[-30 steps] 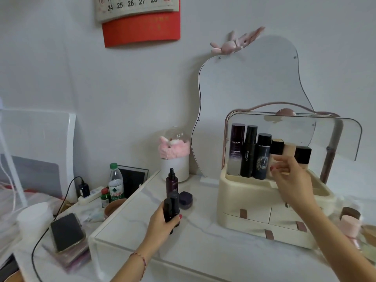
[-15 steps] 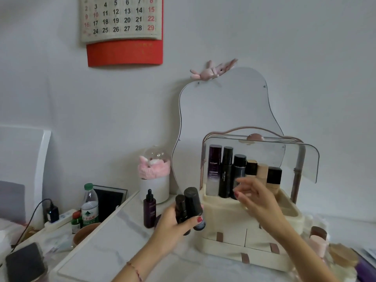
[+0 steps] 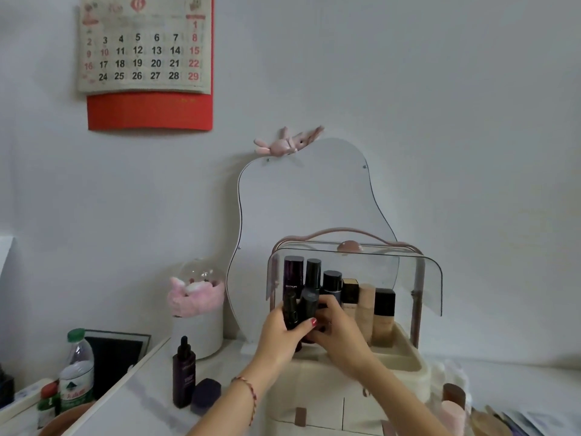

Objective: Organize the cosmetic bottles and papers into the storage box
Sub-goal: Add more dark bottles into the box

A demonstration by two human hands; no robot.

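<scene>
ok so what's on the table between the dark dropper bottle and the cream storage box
In the head view, a small dark purple round jar sits right beside the dark dropper bottle; the person's left forearm crosses in front of the remaining stretch toward the cream storage box.

both hands (image 3: 284, 333) grip two dark bottles (image 3: 298, 309)

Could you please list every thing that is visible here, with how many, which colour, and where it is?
storage box: one, cream, right of centre, clear lid raised
bottles in the box: six, mostly dark, back row
small bottles: two, black, held at the box front
dropper bottle: one, dark purple, left of the box
small jar: one, dark purple, beside the dropper bottle
mirror: one, wavy, behind the box
calendar: one, red and cream, on the wall
water bottle: one, clear, green cap, far left
papers: some, pale, lower right corner
left hand: grips the small bottles
right hand: touches them too
</scene>
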